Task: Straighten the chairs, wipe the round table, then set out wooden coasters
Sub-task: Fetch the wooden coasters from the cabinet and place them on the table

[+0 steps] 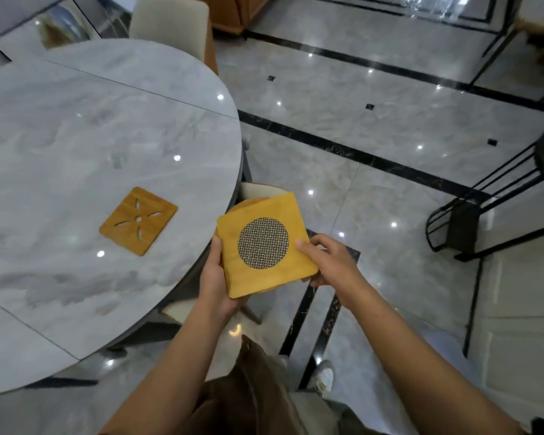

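Holding steady off the table's rim: I see both hands on a stack of wooden coasters (263, 243), its top one with a round mesh inset. Left hand (215, 277) cups the stack from below, thumb against the left edge. Right hand (324, 262) pinches the right side, thumb on top, fingers curled underneath. Square coaster with petal cut-outs (138, 221) lies flat on the round marble table (76, 136), near its rim. Cream chair (255, 189) tucked under the rim beyond the stack. Second cream chair (173, 23) at the far side. Black wire-frame stool (484, 208) to my right.
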